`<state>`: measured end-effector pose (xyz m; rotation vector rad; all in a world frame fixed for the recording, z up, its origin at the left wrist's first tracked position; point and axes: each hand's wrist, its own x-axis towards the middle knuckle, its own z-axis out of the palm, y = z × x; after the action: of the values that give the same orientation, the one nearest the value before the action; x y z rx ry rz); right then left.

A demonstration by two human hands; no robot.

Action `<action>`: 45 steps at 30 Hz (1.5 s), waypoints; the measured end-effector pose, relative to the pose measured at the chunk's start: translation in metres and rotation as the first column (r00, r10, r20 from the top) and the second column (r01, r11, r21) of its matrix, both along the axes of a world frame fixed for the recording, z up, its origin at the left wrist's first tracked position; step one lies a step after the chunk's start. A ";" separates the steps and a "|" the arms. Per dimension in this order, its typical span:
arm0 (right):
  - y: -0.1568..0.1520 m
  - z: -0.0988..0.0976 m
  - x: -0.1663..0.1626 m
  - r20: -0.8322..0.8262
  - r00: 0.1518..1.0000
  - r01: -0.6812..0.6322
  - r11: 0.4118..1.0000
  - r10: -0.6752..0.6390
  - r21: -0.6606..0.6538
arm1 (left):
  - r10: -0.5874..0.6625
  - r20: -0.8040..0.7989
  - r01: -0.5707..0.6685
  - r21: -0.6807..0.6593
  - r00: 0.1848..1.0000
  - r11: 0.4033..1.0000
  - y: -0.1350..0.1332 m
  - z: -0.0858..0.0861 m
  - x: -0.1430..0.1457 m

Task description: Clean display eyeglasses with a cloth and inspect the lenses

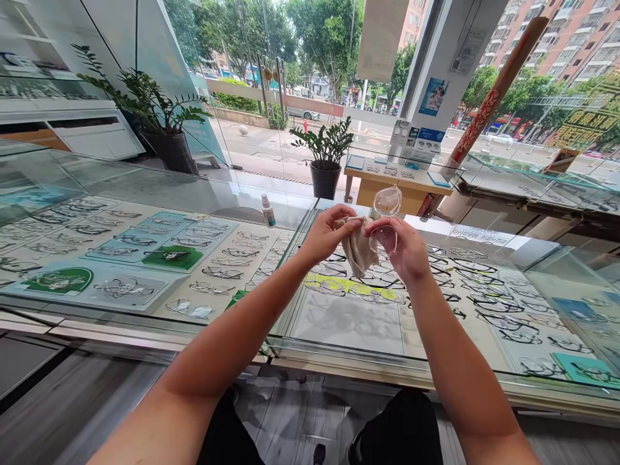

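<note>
My right hand [411, 248] grips a pair of eyeglasses [388, 201] by the middle. One lens stands up above the fingers and the other hangs below them, and the lenses look speckled with droplets. Pinched in my left hand [328, 234] is a beige cleaning cloth [359, 250], which drapes down between the two hands. The cloth is right beside the lower lens; whether it touches the glass I cannot tell. Both hands are held above the glass display counter. A small white spray bottle [268, 212] stands upright on the counter, left of my left hand.
Under the glass top of the display counter [339, 329] lie rows of eyeglass frames. Potted plants [325, 177] stand by the window beyond. A wooden table [372, 187] with more eyeglasses is behind the counter, and another glass case [527, 174] extends at the right.
</note>
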<state>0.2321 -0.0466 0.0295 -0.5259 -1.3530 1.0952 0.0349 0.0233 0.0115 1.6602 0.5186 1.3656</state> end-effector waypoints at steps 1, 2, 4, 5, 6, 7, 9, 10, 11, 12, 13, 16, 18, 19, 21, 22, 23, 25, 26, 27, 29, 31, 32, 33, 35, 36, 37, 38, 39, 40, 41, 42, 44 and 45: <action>0.000 0.000 0.001 0.011 1.000 0.000 1.000 0.000 0.002 | -0.013 -0.009 0.013 0.016 1.000 1.000 0.001 0.000 -0.001; 0.000 0.001 0.002 0.025 1.000 0.002 1.000 -0.002 0.003 | -0.026 -0.023 0.027 0.032 0.999 0.999 0.002 0.000 -0.002; 0.000 0.001 0.004 0.059 0.998 0.010 1.000 -0.010 0.000 | -0.042 -0.057 0.046 0.065 0.997 0.997 0.002 0.000 -0.004; 0.000 0.001 0.005 0.071 0.997 0.018 1.000 -0.017 -0.004 | -0.040 -0.074 0.046 0.081 0.996 0.996 0.002 0.001 -0.005; 0.001 0.002 0.005 0.080 0.997 0.024 1.000 -0.023 -0.009 | -0.035 -0.086 0.043 0.095 0.996 0.995 0.001 0.001 -0.006; 0.001 0.002 0.006 0.087 0.996 0.026 1.000 -0.025 -0.012 | -0.030 -0.092 0.040 0.105 0.995 0.994 0.001 0.002 -0.006; 0.002 0.002 0.007 0.101 0.995 0.023 1.000 -0.023 -0.005 | -0.033 -0.096 0.044 0.111 0.995 0.993 -0.001 0.003 -0.008; 0.002 0.002 0.008 0.111 0.994 0.022 1.000 -0.022 0.000 | -0.044 -0.099 0.054 0.106 0.994 0.993 -0.002 0.004 -0.009; 0.003 0.002 0.009 0.126 0.992 0.019 1.000 -0.020 0.006 | -0.059 -0.106 0.069 0.099 0.993 0.993 -0.002 0.005 -0.010; 0.003 0.002 0.009 0.142 0.990 0.016 1.000 -0.018 0.010 | -0.075 -0.118 0.086 0.089 0.990 0.992 -0.003 0.005 -0.011; 0.003 0.002 0.010 0.159 0.987 0.011 1.000 -0.012 0.012 | -0.091 -0.135 0.103 0.078 0.987 0.992 -0.003 0.006 -0.012; 0.003 0.000 0.012 0.199 0.980 -0.028 1.000 0.026 0.006 | -0.152 -0.179 0.163 0.048 0.972 0.986 -0.003 0.008 -0.014; 0.003 -0.001 0.014 0.214 0.976 -0.052 0.999 0.051 -0.004 | -0.192 -0.188 0.201 0.028 0.963 0.979 -0.004 0.009 -0.015; 0.003 -0.001 0.014 0.218 0.974 -0.060 0.998 0.060 -0.007 | -0.204 -0.186 0.211 0.019 0.961 0.977 -0.004 0.010 -0.015; 0.003 -0.001 0.015 0.221 0.973 -0.070 0.998 0.070 -0.008 | -0.207 -0.176 0.210 -0.001 0.962 0.978 -0.006 0.012 -0.014; 0.002 -0.001 0.015 0.218 0.973 -0.073 0.997 0.072 -0.005 | -0.201 -0.166 0.203 -0.010 0.965 0.979 -0.008 0.013 -0.014; 0.001 0.000 0.015 0.214 0.974 -0.073 0.997 0.072 -0.001 | -0.194 -0.153 0.194 -0.019 0.969 0.981 -0.009 0.014 -0.013; 0.000 0.002 0.015 0.201 0.978 -0.063 0.998 0.061 0.002 | -0.178 -0.126 0.174 -0.042 0.976 0.984 -0.012 0.016 -0.013; -0.001 0.003 0.014 0.192 0.980 -0.051 0.999 0.050 0.002 | -0.165 -0.110 0.160 -0.055 0.980 0.986 -0.013 0.017 -0.013; -0.002 0.004 0.014 0.182 0.983 -0.037 0.999 0.036 0.003 | -0.147 -0.094 0.141 -0.070 0.985 0.988 -0.013 0.017 -0.014; -0.003 0.005 0.014 0.157 0.988 -0.002 1.000 0.000 0.018 | -0.098 -0.068 0.091 -0.101 0.993 0.991 -0.013 0.018 -0.015; -0.005 0.006 0.014 0.126 0.991 0.028 0.998 -0.034 0.051 | -0.051 -0.055 0.044 -0.119 0.997 0.992 -0.012 0.019 -0.015; -0.007 0.007 0.013 0.115 0.993 0.032 0.997 -0.040 0.070 | -0.038 -0.053 0.031 -0.121 0.998 0.992 -0.012 0.019 -0.016; -0.008 0.007 0.013 0.111 0.993 0.028 0.996 -0.037 0.087 | -0.034 -0.055 0.027 -0.119 0.998 0.993 -0.012 0.019 -0.016; -0.010 0.008 0.012 0.124 0.992 -0.004 0.995 -0.008 0.102 | -0.048 -0.065 0.041 -0.097 0.997 0.994 -0.012 0.019 -0.015; -0.011 0.008 0.011 0.139 0.990 -0.026 0.995 0.012 0.099 | -0.061 -0.074 0.055 -0.080 0.995 0.995 -0.012 0.019 -0.015; -0.012 0.009 0.010 0.157 0.987 -0.046 0.995 0.031 0.094 | -0.076 -0.084 0.071 -0.060 0.994 0.996 -0.013 0.019 -0.014; -0.013 0.009 0.009 0.173 0.984 -0.061 0.994 0.046 0.086 | -0.090 -0.094 0.086 -0.040 0.991 0.995 -0.014 0.019 -0.013; -0.014 0.009 0.008 0.186 0.981 -0.071 0.995 0.056 0.076 | -0.102 -0.105 0.100 -0.022 0.989 0.995 -0.015 0.019 -0.012; -0.014 0.009 0.007 0.197 0.978 -0.077 0.995 0.062 0.067 | -0.109 -0.112 0.109 -0.007 0.988 0.994 -0.016 0.019 -0.012; -0.014 0.009 0.007 0.205 0.977 -0.075 0.995 0.061 0.062 | -0.113 -0.117 0.115 0.006 0.987 0.993 -0.017 0.019 -0.011; -0.014 0.008 0.006 0.210 0.976 -0.068 0.996 0.054 0.058 | -0.114 -0.121 0.117 0.016 0.986 0.993 -0.017 0.019 -0.011; -0.014 0.008 0.006 0.215 0.976 -0.056 0.997 0.042 0.061 | -0.110 -0.129 0.115 0.030 0.985 0.993 -0.018 0.019 -0.011; -0.014 0.008 0.006 0.217 0.975 -0.055 0.996 0.039 0.068 | -0.109 -0.132 0.115 0.036 0.985 0.993 -0.019 0.019 -0.011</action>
<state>0.2385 -0.0603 0.0374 -0.5739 -1.5963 1.0447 0.0236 0.0047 0.0308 1.7945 0.4655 1.2011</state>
